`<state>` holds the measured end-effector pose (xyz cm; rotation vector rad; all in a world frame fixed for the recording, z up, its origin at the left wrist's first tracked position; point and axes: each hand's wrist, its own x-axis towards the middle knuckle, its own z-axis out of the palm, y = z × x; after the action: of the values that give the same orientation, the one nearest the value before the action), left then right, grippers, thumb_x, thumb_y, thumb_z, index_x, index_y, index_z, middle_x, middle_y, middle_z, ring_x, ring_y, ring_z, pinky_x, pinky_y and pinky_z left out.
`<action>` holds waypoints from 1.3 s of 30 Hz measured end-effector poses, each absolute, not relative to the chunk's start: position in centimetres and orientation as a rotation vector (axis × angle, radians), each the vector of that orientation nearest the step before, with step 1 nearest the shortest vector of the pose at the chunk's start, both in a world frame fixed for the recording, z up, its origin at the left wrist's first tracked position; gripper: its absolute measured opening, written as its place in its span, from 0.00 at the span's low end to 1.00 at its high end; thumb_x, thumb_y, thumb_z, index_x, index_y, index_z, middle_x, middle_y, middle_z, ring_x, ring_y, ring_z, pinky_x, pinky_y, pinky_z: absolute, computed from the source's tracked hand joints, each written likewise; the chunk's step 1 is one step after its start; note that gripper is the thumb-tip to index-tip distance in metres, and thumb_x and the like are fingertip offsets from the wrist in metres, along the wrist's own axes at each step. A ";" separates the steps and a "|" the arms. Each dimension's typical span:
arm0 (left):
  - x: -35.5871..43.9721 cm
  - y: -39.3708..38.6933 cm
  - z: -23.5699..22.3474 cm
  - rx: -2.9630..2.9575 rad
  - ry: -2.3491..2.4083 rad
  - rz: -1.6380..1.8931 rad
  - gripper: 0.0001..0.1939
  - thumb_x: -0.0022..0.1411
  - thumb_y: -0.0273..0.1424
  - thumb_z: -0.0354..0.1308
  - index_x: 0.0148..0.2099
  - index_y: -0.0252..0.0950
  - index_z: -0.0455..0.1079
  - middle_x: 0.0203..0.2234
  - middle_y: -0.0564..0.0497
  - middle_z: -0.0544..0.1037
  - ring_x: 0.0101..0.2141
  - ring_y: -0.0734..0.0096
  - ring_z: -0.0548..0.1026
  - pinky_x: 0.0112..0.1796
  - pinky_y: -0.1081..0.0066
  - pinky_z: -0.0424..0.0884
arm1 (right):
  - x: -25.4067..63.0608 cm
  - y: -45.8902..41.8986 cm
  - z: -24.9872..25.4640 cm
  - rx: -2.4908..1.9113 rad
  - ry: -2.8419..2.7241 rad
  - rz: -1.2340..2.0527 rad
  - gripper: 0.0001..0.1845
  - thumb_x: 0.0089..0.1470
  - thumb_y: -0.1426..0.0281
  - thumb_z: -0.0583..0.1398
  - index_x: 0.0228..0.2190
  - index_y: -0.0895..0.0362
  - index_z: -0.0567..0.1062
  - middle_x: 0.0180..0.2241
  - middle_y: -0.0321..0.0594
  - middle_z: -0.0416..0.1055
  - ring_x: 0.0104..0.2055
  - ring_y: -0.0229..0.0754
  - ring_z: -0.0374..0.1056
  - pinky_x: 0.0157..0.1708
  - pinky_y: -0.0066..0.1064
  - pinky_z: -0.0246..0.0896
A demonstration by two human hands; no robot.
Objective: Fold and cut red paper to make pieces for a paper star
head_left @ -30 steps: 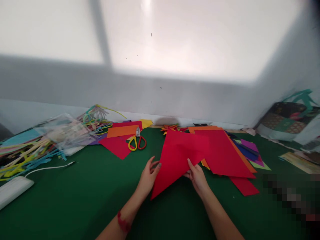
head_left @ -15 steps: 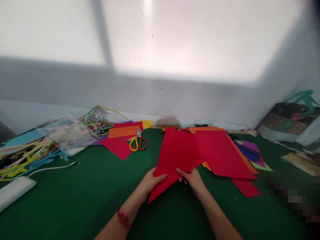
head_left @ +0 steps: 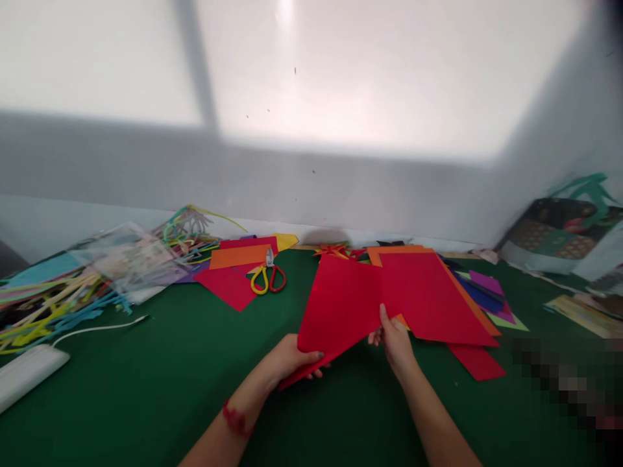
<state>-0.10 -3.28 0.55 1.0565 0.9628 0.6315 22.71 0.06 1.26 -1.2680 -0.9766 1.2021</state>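
A folded sheet of red paper (head_left: 343,301) is held tilted above the green tabletop. My left hand (head_left: 294,360) grips its lower left part, thumb on top and fingers beneath. At the sheet's right edge, my right hand (head_left: 393,337) pinches the paper, its thumb pointing up along the edge. Just behind and to the right lies a larger red sheet (head_left: 433,298) on top of orange paper (head_left: 477,305). Scissors (head_left: 268,275) with one yellow and one red handle rest to the left of the held sheet.
At far left, pipe cleaners (head_left: 58,311) lie heaped with clear plastic bags (head_left: 131,259). A white device with a cable (head_left: 34,373) sits in front of them. Red and orange paper stars (head_left: 335,250) lie by the wall. A patterned bag (head_left: 559,237) stands at right.
My right hand has slid right and up along the paper's edge. My left hand has shifted slightly left, and the sheet has turned and folded over at its lower edge.
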 end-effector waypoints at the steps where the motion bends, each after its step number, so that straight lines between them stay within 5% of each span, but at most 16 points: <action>1: -0.3 -3.3 0.7 1.068 0.960 0.624 0.17 0.47 0.35 0.59 0.37 0.28 0.70 0.30 0.43 0.77 0.23 0.71 0.74 0.22 0.75 0.67 | 23.1 0.2 1.3 -1.262 -0.941 1.178 0.26 0.46 0.50 0.53 0.11 0.56 0.60 0.06 0.37 0.62 0.10 0.34 0.57 0.13 0.26 0.48; 6: -0.5 -3.4 1.2 1.106 0.967 0.607 0.17 0.46 0.36 0.58 0.37 0.28 0.70 0.31 0.42 0.77 0.24 0.70 0.74 0.23 0.74 0.67 | 24.0 0.4 1.8 -1.216 -0.734 1.140 0.27 0.46 0.48 0.50 0.12 0.55 0.58 0.06 0.32 0.57 0.10 0.34 0.58 0.11 0.25 0.47; 15: 0.3 -3.2 -0.1 1.062 1.039 0.739 0.19 0.46 0.38 0.59 0.37 0.28 0.70 0.23 0.45 0.77 0.22 0.67 0.74 0.23 0.72 0.68 | 17.8 -1.4 -0.4 -1.178 -1.261 1.596 0.23 0.43 0.52 0.56 0.23 0.62 0.68 0.11 0.36 0.66 0.11 0.37 0.63 0.07 0.23 0.47; 24: 1.0 -3.3 -0.5 0.966 0.980 0.813 0.18 0.37 0.34 0.65 0.31 0.28 0.70 0.21 0.49 0.76 0.21 0.70 0.72 0.27 0.71 0.68 | 17.1 -1.8 -1.1 -1.147 -1.227 1.643 0.26 0.43 0.55 0.58 0.36 0.65 0.63 0.09 0.33 0.66 0.12 0.41 0.65 0.11 0.27 0.59; 30: -0.3 -3.1 0.5 1.118 1.049 0.645 0.15 0.40 0.34 0.63 0.31 0.29 0.72 0.22 0.49 0.76 0.19 0.75 0.71 0.21 0.76 0.64 | 18.0 -1.6 0.2 -1.181 -1.167 1.541 0.27 0.43 0.55 0.58 0.36 0.66 0.64 0.10 0.36 0.67 0.13 0.42 0.66 0.13 0.28 0.60; 39: -1.9 -3.1 1.0 1.074 1.095 0.503 0.14 0.40 0.36 0.63 0.27 0.30 0.69 0.23 0.47 0.77 0.22 0.72 0.73 0.26 0.72 0.68 | 19.2 -1.2 1.0 -1.164 -1.082 1.469 0.32 0.43 0.56 0.59 0.44 0.64 0.58 0.11 0.33 0.68 0.15 0.43 0.67 0.14 0.29 0.60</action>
<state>-1.87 -3.12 1.00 1.0741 1.0951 0.5032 19.24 -1.19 1.00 -1.1642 -1.0815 1.4686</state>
